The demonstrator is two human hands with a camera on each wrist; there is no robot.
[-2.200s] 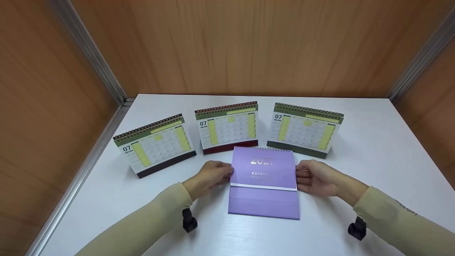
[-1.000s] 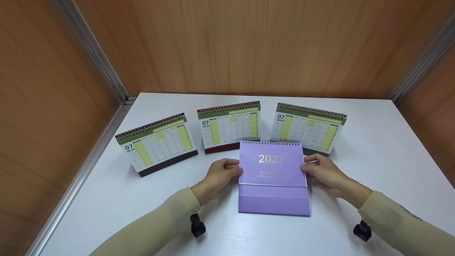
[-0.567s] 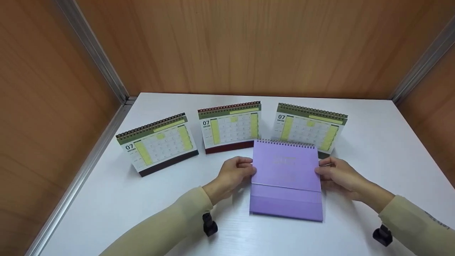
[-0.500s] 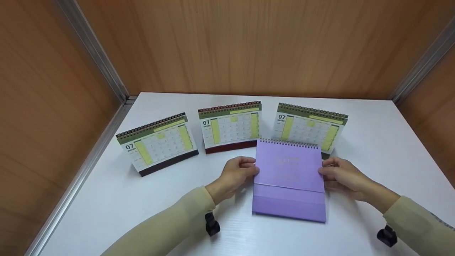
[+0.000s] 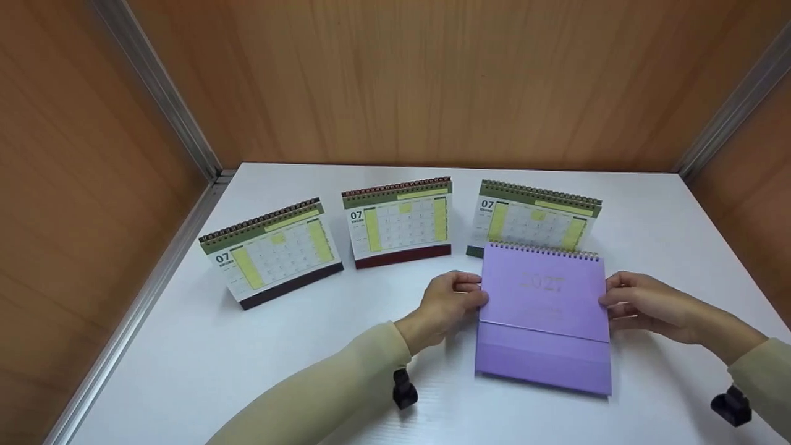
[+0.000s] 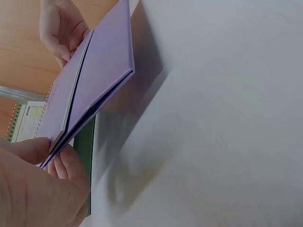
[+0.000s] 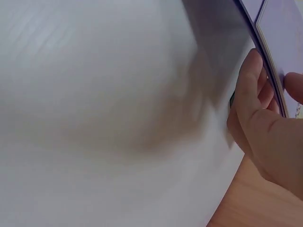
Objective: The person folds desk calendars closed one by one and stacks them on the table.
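A purple desk calendar (image 5: 544,296) with "2027" in gold and a spiral along its top is held between both hands. My left hand (image 5: 446,306) pinches its left edge, thumb on the cover and fingers behind. On the opposite edge my right hand (image 5: 655,306) pinches it the same way, with the thumb (image 7: 294,86) on the front. The left wrist view shows the purple calendar (image 6: 102,61) tilted above the table, its shadow beneath. It overlaps the lower part of the green-based calendar (image 5: 534,219) in the head view.
Two more standing calendars, one with a black base (image 5: 272,256) and one with a dark red base (image 5: 398,222), stand to the left on the white table (image 5: 185,371). Wooden panels (image 5: 395,80) enclose the back and sides.
Both hands have moved to the right with the purple calendar, from before the red-based calendar to before the green-based one. The right thumb has come onto its cover. The standing calendars stay put.
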